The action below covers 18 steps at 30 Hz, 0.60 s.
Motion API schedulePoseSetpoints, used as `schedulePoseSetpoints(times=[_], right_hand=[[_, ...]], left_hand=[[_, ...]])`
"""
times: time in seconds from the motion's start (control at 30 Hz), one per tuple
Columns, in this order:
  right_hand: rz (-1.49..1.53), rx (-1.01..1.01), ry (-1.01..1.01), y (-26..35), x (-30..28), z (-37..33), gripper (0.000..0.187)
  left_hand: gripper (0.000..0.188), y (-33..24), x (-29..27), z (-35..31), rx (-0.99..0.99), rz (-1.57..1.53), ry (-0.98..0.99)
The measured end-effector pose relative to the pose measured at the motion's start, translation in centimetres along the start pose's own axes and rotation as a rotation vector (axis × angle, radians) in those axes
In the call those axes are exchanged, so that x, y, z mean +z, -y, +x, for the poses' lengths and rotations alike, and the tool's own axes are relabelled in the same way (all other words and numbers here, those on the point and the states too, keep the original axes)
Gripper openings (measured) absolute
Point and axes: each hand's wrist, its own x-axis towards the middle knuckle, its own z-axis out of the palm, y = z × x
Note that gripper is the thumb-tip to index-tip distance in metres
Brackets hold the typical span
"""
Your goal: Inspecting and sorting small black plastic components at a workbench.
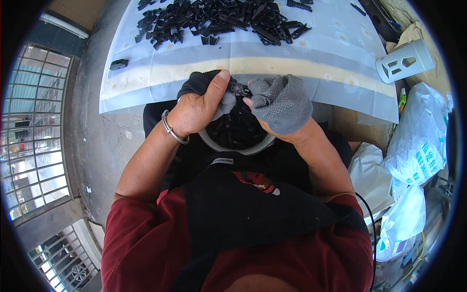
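Observation:
Both my hands meet above a pale bucket, close to the table's near edge. My left hand, partly covered by a black and grey glove with the thumb bare, is closed on a small black plastic part. My right hand, in a grey dotted glove with fingertips showing, pinches the same part from the other side. Fingers hide much of its shape. Below the hands, many black pieces lie in the bucket. On the table, a large heap of similar black plastic parts is spread out.
A flowered plastic cloth covers the table. One black piece lies apart at its left. A pale cylindrical holder with cut-outs lies at the right edge. White plastic bags crowd the right side; a barred window is at left.

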Motion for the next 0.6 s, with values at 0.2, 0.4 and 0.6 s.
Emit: schedulePoseSetpoints(times=[0.2,0.4,0.6], right_hand=[[0.026,-0.123,-0.196,-0.2,0.3,0.2,0.013],[0.056,-0.034,-0.112,0.7,0.0,-0.5,0.015],[0.197,-0.032,-0.239,0.8,1.6,-0.3,0.011]], left_hand=[[0.039,0.3,-0.4,0.0,0.003,-0.088,0.060],[0.035,0.7,0.0,0.0,0.253,0.172,-0.039],[0.030,0.4,1.5,-0.1,0.338,0.473,-0.106]])
